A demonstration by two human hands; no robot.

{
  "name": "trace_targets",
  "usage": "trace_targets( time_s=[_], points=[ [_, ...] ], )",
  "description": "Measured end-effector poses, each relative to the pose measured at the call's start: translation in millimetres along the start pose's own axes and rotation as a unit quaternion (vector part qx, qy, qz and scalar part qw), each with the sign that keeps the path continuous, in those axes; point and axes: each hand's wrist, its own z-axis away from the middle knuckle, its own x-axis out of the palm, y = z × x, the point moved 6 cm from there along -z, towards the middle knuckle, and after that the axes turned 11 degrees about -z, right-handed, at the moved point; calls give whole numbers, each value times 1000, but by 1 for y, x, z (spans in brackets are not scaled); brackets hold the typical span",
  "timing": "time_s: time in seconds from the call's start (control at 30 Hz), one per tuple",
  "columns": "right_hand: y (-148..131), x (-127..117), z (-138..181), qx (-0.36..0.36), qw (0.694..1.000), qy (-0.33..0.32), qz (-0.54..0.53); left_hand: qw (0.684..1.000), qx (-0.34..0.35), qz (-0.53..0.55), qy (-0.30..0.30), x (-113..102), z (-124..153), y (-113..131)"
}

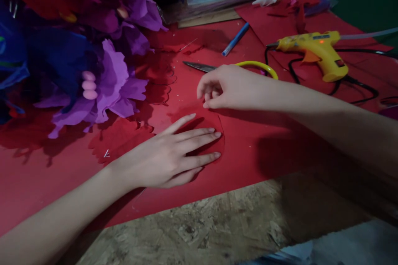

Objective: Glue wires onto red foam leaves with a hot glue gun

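My left hand (174,155) lies flat with its fingers stretched out on a red cut-out shape (217,130), which rests on a large red sheet (248,153). My right hand (225,87) hovers just above the shape's upper edge, fingers curled into a pinch; what the fingertips hold, if anything, I cannot make out. Just behind my right hand lie scissors (199,66) with yellow handles.
Purple and blue paper flowers (102,78) fill the left side. A yellow glue gun (320,47) with a black cord lies at the right, a blue pen (235,39) behind the scissors. Red cut petals (158,74) lie near the flowers. Bare chipboard (202,227) shows in front.
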Motion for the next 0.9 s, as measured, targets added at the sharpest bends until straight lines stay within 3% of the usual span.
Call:
trace_targets(
  time_s=[0.17,0.4,0.63,0.73,0.9],
  points=[
    [-12,-16,10,-12,996,30,84,1000,-3,13,-14,1,0,0],
    [5,-13,25,62,989,1,131,998,-39,-6,-39,7,-3,-4],
    [12,6,44,95,994,-2,54,993,-92,-30,-65,6,-6,-11],
    [15,11,48,92,996,5,5,991,-117,-33,-49,1,-9,-15],
    [17,16,50,99,995,13,-9,986,-158,-7,-58,2,-11,-24]
  ],
)
